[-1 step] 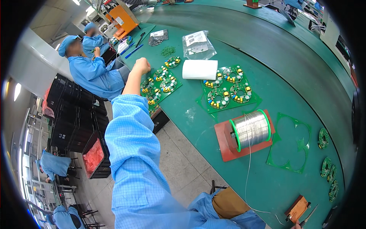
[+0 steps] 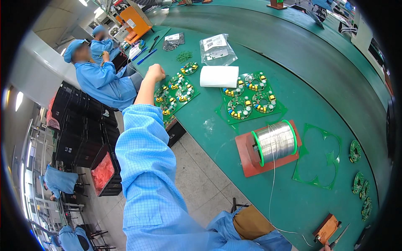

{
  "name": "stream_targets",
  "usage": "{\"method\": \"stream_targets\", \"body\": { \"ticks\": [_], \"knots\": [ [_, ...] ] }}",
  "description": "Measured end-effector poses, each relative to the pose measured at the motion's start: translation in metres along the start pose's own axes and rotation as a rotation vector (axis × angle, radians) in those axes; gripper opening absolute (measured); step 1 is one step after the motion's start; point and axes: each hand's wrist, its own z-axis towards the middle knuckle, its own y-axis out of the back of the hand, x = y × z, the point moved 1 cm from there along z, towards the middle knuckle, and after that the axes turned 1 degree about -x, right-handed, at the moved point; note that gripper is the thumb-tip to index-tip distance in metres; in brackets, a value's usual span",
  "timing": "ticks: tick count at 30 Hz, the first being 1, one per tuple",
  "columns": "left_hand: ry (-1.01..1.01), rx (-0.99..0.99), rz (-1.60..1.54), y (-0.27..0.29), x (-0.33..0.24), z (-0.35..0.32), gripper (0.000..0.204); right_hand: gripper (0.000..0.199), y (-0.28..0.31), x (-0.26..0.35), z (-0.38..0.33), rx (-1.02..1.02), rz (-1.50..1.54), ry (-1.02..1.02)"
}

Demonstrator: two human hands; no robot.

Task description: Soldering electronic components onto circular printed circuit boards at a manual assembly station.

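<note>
Left hand [image 2: 155,72] over circuit-board panel [image 2: 176,93]

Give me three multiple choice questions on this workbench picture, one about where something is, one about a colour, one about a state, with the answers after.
1. Where is the left hand?
A. on the solder spool
B. over the left green panel of round circuit boards
C. on the floor

2. What colour are the flanges of the solder spool?
A. green
B. blue
C. black

3. What state is the green frame right of the spool in?
A. full of boards
B. empty, boards taken out
C. wrapped in plastic

Answers: 1 B, the fist is held above that panel's far edge. 2 A, both rims are bright green. 3 B, only round cut-outs show the mat through them.
</note>
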Motion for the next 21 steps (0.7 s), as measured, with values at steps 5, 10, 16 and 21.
{"method": "stream_targets", "body": {
  "ticks": [5,10,16,21],
  "knots": [
    [0.066,-0.060,-0.065,-0.007,0.004,-0.001,0.020,0.021,0.000,0.001,0.001,0.000,-0.020,-0.013],
    [0.105,-0.085,-0.052,-0.012,0.007,0.002,0.019,0.021,0.001,-0.003,-0.001,0.007,0.011,-0.009],
    [0.230,-0.014,-0.022,-0.016,0.013,0.016,0.016,0.021,0.001,-0.006,-0.002,0.020,0.038,-0.005],
    [0.162,-0.081,0.031,-0.022,0.015,0.011,0.017,0.021,-0.002,-0.002,0.001,-0.015,0.049,0.022]
  ]
}}
